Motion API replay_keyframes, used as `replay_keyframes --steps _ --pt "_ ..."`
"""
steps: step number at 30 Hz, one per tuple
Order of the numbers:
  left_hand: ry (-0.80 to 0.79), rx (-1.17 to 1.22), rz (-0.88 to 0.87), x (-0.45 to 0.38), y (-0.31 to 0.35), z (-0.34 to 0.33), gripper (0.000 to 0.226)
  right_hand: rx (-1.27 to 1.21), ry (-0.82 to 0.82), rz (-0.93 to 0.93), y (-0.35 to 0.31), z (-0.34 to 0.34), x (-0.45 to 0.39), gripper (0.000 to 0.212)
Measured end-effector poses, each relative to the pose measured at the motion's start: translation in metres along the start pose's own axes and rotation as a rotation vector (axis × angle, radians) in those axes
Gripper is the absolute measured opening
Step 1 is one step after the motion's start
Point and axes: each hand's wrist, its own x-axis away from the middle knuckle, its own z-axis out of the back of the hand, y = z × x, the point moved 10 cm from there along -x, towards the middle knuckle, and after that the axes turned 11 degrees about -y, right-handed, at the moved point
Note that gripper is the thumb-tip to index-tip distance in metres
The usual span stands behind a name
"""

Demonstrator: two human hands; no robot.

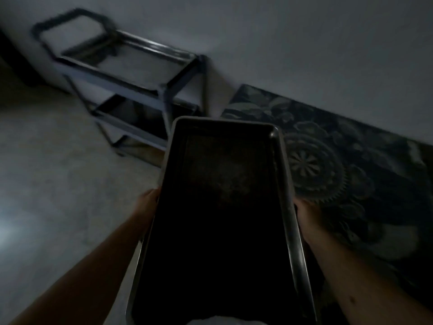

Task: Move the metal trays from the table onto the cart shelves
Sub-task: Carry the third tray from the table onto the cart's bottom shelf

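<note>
Dim light covers a pale wall (304,43) and a grey floor (46,172), and the whole scene is blurred. Well beyond the left fingertips, up and to the left, stands the cart (131,83), a metal frame with a looped handle at its far end and three shelves stacked one under another. What the lower shelves carry cannot be made out in the dark.

The left hand (148,207) grips the left long edge of the metal tray (222,219); its fingers curl under the rim and are hidden, so only the thumb side shows against the edge. The tray stretches away from both hands, long side pointing forward, its far short end overlapping the lower corner of the cart in the picture, though whether it touches cannot be told. Its inside looks dark and bare, with a lighter rim all round.

The right hand (307,219) clasps the right long edge opposite the left, fingers wrapped below the rim and out of sight. Beyond those fingers, to the right, a patterned mat (339,160) with floral rounds lies on the floor along the wall.
</note>
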Motion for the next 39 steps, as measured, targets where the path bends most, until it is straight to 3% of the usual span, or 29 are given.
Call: replay_keyframes --steps 5,9,12,15,19,25,29,39 --pt "0.407 0.154 0.039 0.126 -0.082 0.1 0.03 0.211 -0.394 0.113 -0.038 -0.136 -0.005 0.028" --pt "0.707 0.25 0.098 0.259 -0.166 0.149 0.029 0.415 -0.741 0.26 -0.066 -0.274 0.047 0.037" --pt "0.932 0.41 0.086 0.343 -0.223 0.162 0.032 0.529 -0.906 0.395 -0.087 -0.36 0.103 0.036" --pt "1.066 0.501 0.095 0.394 -0.262 0.169 0.04 0.614 -1.017 0.418 -0.092 -0.416 0.151 0.038" --pt "1.118 0.563 0.083 0.419 -0.288 0.189 0.042 0.767 -1.029 0.492 -0.09 -0.456 0.186 0.036" --pt "1.137 0.497 0.091 0.418 -0.29 0.258 0.047 0.788 -1.008 0.55 -0.108 -0.517 0.21 0.027" --pt "1.104 0.441 0.091 0.414 -0.287 0.311 0.052 0.784 -0.954 0.547 -0.122 -0.548 0.225 0.042" --pt "1.075 0.49 0.111 0.375 -0.279 0.419 0.04 0.862 -0.927 0.611 -0.171 -0.656 0.237 0.042"
